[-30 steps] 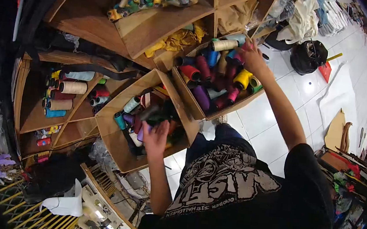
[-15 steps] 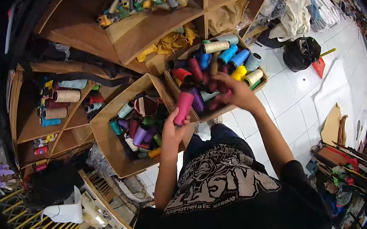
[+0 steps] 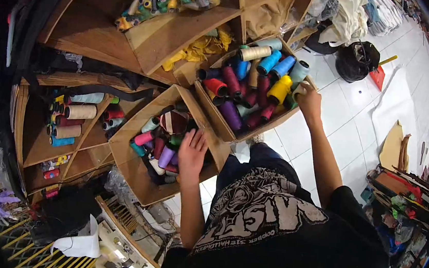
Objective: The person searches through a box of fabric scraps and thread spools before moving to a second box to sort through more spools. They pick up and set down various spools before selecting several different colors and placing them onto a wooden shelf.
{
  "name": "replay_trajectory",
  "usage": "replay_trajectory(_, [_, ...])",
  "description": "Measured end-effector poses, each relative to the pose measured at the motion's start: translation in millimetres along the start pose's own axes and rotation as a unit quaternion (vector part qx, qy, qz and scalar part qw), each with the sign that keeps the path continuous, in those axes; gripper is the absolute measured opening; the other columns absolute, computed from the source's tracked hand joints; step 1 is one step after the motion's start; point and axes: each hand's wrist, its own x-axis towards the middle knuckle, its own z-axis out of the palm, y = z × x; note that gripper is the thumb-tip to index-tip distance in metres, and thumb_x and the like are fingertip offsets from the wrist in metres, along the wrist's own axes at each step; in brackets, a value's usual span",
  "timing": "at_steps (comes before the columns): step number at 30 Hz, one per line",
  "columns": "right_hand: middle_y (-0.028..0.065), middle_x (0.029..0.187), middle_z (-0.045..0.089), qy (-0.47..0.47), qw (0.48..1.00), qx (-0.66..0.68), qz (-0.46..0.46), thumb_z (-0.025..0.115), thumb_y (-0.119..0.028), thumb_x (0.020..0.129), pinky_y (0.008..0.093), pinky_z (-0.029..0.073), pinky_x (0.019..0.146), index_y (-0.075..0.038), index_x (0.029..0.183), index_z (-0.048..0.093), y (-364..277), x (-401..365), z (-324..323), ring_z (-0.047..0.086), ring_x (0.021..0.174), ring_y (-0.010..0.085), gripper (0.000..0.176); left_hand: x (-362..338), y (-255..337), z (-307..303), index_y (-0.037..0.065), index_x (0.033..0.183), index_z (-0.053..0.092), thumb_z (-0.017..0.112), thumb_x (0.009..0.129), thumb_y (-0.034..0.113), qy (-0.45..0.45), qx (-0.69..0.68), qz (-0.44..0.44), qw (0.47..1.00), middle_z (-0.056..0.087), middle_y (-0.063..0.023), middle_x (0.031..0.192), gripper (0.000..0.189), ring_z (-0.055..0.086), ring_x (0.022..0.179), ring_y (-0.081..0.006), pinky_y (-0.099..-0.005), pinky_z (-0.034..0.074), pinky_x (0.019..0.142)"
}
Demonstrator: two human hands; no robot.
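My left hand [image 3: 192, 155] is over the near cardboard box [image 3: 123, 178], fingers stretched out and holding nothing. In that box lie a pink thread spool [image 3: 144, 138], a lavender spool [image 3: 166, 157] and several others, partly hidden by my hand. At the right end of the second cardboard box [image 3: 261, 130], my right hand [image 3: 308, 103] is closed around a cream thread spool [image 3: 299, 90], mostly covered by the fingers. Close by it are a yellow spool [image 3: 280, 89] and a pale grey-blue spool [image 3: 299, 71]. Maroon, purple and blue spools fill the rest of that box.
Wooden shelves [image 3: 100, 35] stand beyond the boxes, with a plastic bag of small spools [image 3: 170, 0] and stacked cones [image 3: 81, 112]. A yellow cloth [image 3: 202, 50] lies in one compartment. On the tiled floor [image 3: 339, 130] are a black bin [image 3: 356, 62] and a red dustpan [image 3: 378, 77].
My left hand has let go of the pink spool, which now lies in the near box. My right hand has moved right, from the middle of the second box to the cream spool.
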Motion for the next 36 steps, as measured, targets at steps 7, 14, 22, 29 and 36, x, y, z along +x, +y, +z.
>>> replay_trajectory(7, [0.0145,0.114,0.061,-0.272,0.941,0.128,-0.156,0.069,-0.016,0.074,0.039,0.05,0.082,-0.013,0.132,0.046,-110,-81,-63,0.06,0.102,0.029,0.062,-9,-55,94,0.005,0.111,0.052,0.056,0.09,0.031,-0.16,0.034,-0.186,0.969,0.058,-0.0134,0.108,0.034,0.057,0.1,-0.0267,-0.039,0.047,0.084])
replay_trajectory(14, [0.0234,0.12,0.054,-0.167,0.976,0.143,0.008,0.074,-0.031,0.071,0.038,0.047,0.088,0.0,0.126,0.047,-43,-21,-19,0.056,0.108,0.0342,0.068,6,-11,14,0.001,0.106,0.049,0.063,0.084,0.036,-0.054,-0.235,0.119,0.963,0.057,-0.0149,0.103,0.044,0.054,0.101,-0.0253,-0.0364,0.046,0.088])
replay_trajectory(22, [0.0323,0.119,0.046,-0.063,0.994,-0.085,0.038,0.077,-0.04,0.064,0.0467,0.046,0.087,0.003,0.139,0.02,-67,-20,40,0.053,0.104,0.0436,0.103,-25,-34,5,-0.001,0.124,0.042,0.061,0.085,0.045,-0.035,-0.169,0.053,0.984,0.05,-0.0144,0.127,0.063,0.048,0.117,-0.0278,-0.0442,0.038,0.099])
replay_trajectory(29, [0.0275,0.1,0.061,-0.069,0.99,0.061,0.108,0.075,-0.037,0.065,0.043,0.049,0.081,0.005,0.128,0.038,-57,-15,19,0.061,0.095,0.0391,0.083,8,-64,50,0.006,0.115,0.053,0.053,0.091,0.037,-0.087,0.048,-0.028,0.995,0.059,-0.0073,0.109,0.038,0.054,0.106,-0.0244,-0.0399,0.043,0.09])
replay_trajectory(36, [0.0312,0.11,0.052,-0.018,0.993,-0.012,0.118,0.078,-0.032,0.066,0.0474,0.047,0.085,0.003,0.131,0.026,-79,-30,47,0.054,0.101,0.0466,0.091,36,-94,76,0.008,0.112,0.052,0.056,0.09,0.03,-0.088,0.106,-0.1,0.985,0.058,-0.0076,0.107,0.032,0.056,0.103,-0.0248,-0.04,0.044,0.088])
